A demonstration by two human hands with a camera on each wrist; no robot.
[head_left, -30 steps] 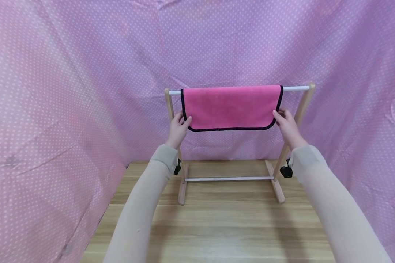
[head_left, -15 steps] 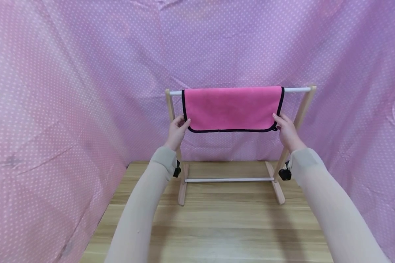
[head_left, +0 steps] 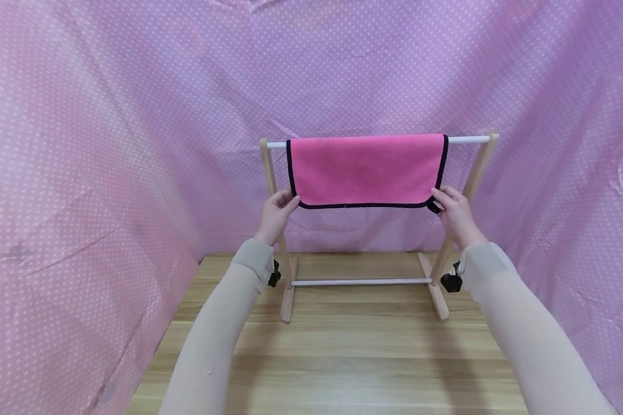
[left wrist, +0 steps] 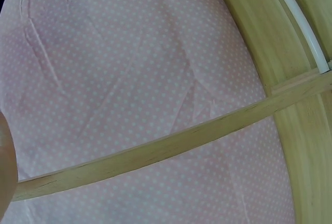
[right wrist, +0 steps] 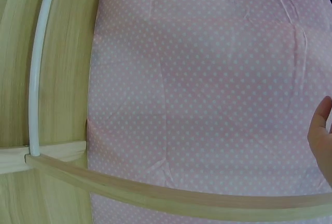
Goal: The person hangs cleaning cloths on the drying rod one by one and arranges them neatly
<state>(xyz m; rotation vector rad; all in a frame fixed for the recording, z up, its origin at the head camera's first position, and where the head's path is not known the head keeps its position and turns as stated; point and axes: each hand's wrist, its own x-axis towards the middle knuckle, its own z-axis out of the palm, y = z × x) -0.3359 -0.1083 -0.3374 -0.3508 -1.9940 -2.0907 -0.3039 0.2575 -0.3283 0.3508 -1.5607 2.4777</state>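
A pink cloth [head_left: 368, 170] with black edging hangs folded over the white top bar [head_left: 468, 139] of a small wooden rack. At its lower left corner, my left hand [head_left: 275, 216] pinches the edging, thumb in front and fingers partly hidden behind. My right hand [head_left: 454, 216] pinches the lower right corner the same way, where a bit of black edging [head_left: 434, 207] pokes out below. In the left wrist view only a sliver of the left hand [left wrist: 6, 162] shows; the right wrist view catches part of the right hand [right wrist: 322, 143] at its border.
The rack's wooden side posts [head_left: 480, 164] rise just outside each hand. Its feet [head_left: 288, 302] stand on a wood-grain table [head_left: 363, 357], joined by a white lower bar [head_left: 360, 282]. A polka-dot pink curtain [head_left: 342, 69] surrounds the back and sides.
Both hands have slid a little down the cloth's side edges to its lower corners. A bit of black edging has come into sight at the right corner. The rack has stayed put.
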